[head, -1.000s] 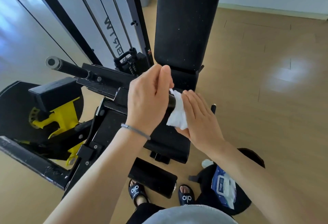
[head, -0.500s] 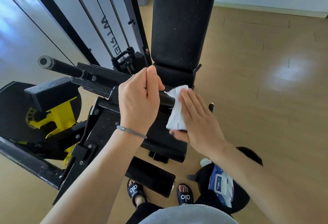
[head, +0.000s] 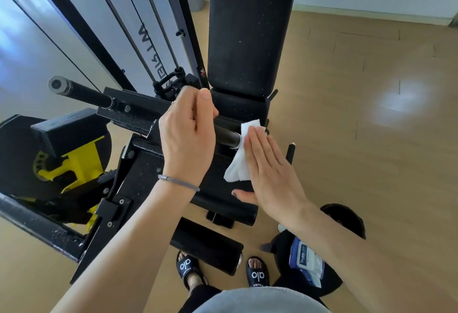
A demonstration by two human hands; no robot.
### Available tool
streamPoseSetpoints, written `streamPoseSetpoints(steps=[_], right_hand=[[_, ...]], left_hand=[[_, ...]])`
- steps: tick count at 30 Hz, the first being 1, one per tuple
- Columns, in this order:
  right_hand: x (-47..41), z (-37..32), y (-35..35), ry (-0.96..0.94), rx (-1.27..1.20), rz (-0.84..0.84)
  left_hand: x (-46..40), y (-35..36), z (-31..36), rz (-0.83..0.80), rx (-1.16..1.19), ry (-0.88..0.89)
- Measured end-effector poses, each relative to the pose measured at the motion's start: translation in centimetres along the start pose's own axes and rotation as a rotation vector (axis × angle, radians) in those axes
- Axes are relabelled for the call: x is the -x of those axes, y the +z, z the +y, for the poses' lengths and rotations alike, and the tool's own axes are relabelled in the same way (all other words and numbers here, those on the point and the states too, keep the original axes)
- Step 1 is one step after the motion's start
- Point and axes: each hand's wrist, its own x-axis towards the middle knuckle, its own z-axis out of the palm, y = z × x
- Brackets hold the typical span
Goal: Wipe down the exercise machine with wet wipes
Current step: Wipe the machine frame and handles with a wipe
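Head view, looking down: a white wet wipe (head: 240, 154) is draped over the right-hand end of a black handle bar (head: 226, 136) on the exercise machine (head: 138, 164). The bar's long axis runs left to right, just in front of the upright black back pad (head: 250, 32). A right hand (head: 270, 171), fingers straight and together, presses the wipe flat against the bar's end. A left hand (head: 188, 136) curls around the bar beside it. Open wooden floor (head: 371, 114) lies to the right. Near the bottom right corner, a black bag (head: 329, 280) holds a wipe packet (head: 306, 263).
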Motion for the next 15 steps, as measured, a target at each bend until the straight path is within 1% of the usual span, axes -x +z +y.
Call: streamPoseSetpoints(steps=[2,4,5,6,7,9,10,11,12,15], right_hand=[[-1.0,-0.2,-0.5,0.059,-0.043,-0.015],[-1.6,-0.9,-1.2,0.129,-0.108,-0.024],[-1.7,-1.4,-1.4,0.161,-0.147,-0.025],[-1.7,-1.8,-1.6,0.185,-0.185,-0.025],[-1.5,-2.2,-1.7,0.197,-0.220,-0.027],[-1.0,-2.4,-2.3,0.195,-0.307,-0.049],[-0.7,-2.2,-2.7,0.186,-0.369,-0.066],[-0.4,-2.1,-3.2,0.180,-0.451,-0.091],[-0.1,-1.9,-3.7,0.177,-0.551,-0.121],[0.2,-1.5,-5.7,0.168,-0.856,-0.182]], left_hand=[[0.8,-0.3,-0.1,0.055,0.077,-0.102],[2.8,-0.7,-0.9,0.173,0.201,-0.281],[4.0,-0.7,-1.7,0.176,0.220,-0.340],[5.2,-0.5,-2.6,0.108,0.188,-0.370],[6.1,-0.2,-3.5,-0.014,0.108,-0.362],[7.1,0.8,-4.6,-0.294,-0.045,-0.282],[7.1,1.4,-4.6,-0.384,-0.046,-0.268],[7.0,1.9,-4.5,-0.428,-0.011,-0.295],[6.8,2.4,-4.2,-0.434,0.037,-0.348],[6.5,3.5,-3.9,-0.365,0.111,-0.454]])
